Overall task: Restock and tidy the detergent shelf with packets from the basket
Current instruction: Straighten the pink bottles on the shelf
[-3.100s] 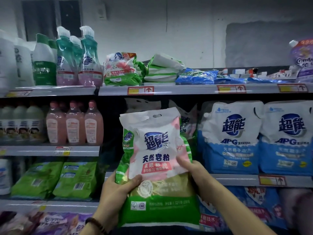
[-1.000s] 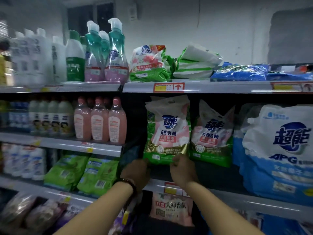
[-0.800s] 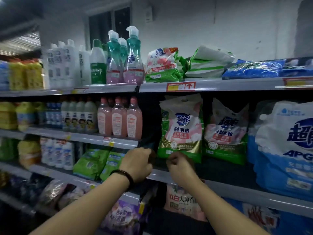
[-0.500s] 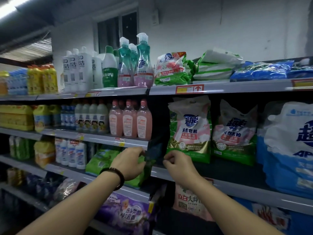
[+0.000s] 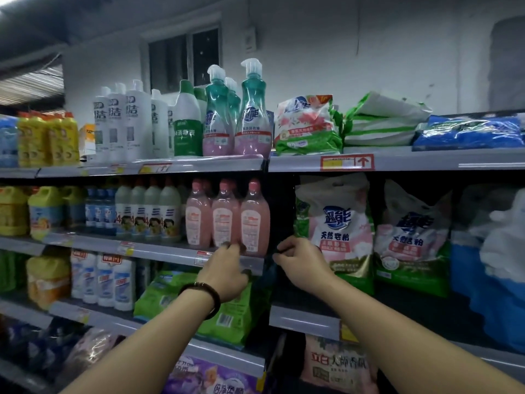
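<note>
On the middle shelf [image 5: 298, 319], the pink-and-green detergent packet [image 5: 338, 234] stands upright, with a matching second packet [image 5: 412, 240] just to its right. At the packet's lower left corner the right hand [image 5: 301, 264] has its fingers curled; whether they pinch the packet's edge or the dark divider [image 5: 270, 217] beside it cannot be told. Further left of the packet, the left hand [image 5: 227, 270], a bead bracelet [image 5: 203, 291] on its wrist, bends its fingers at the shelf rail [image 5: 159, 251] below three pink bottles [image 5: 225, 220]; its grip is equally unclear.
</note>
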